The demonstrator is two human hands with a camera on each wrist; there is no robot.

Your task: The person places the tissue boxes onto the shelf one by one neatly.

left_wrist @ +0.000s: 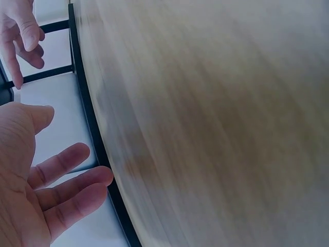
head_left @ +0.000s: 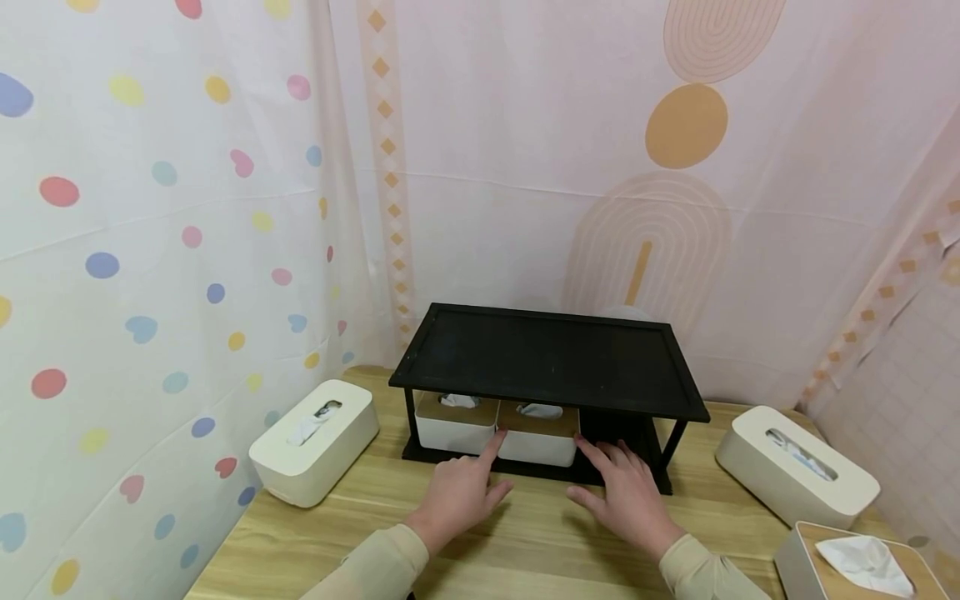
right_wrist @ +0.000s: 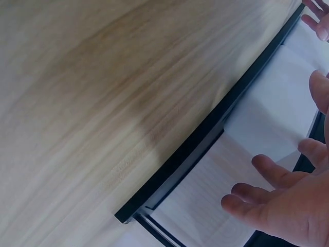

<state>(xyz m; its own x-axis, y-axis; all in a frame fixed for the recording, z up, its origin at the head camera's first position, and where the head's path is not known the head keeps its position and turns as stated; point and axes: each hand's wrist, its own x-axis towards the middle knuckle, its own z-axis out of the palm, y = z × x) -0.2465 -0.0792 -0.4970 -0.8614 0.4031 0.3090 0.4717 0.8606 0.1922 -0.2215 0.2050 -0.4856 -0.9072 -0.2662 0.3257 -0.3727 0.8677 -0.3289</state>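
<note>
Two white tissue boxes with wood-look lids stand side by side on the lower level of a black two-tier rack. My left hand points its index finger at the top front edge where the left tissue box meets the right tissue box. At that right box's other front corner is the index fingertip of my right hand. Loosely spread fingers show on the left hand and the right hand in the wrist views, and neither grips anything.
An all-white tissue box stands left of the rack, and another white tissue box to its right. Nearer, at bottom right, is a wood-lidded tissue box. Patterned curtains hang behind the wooden table.
</note>
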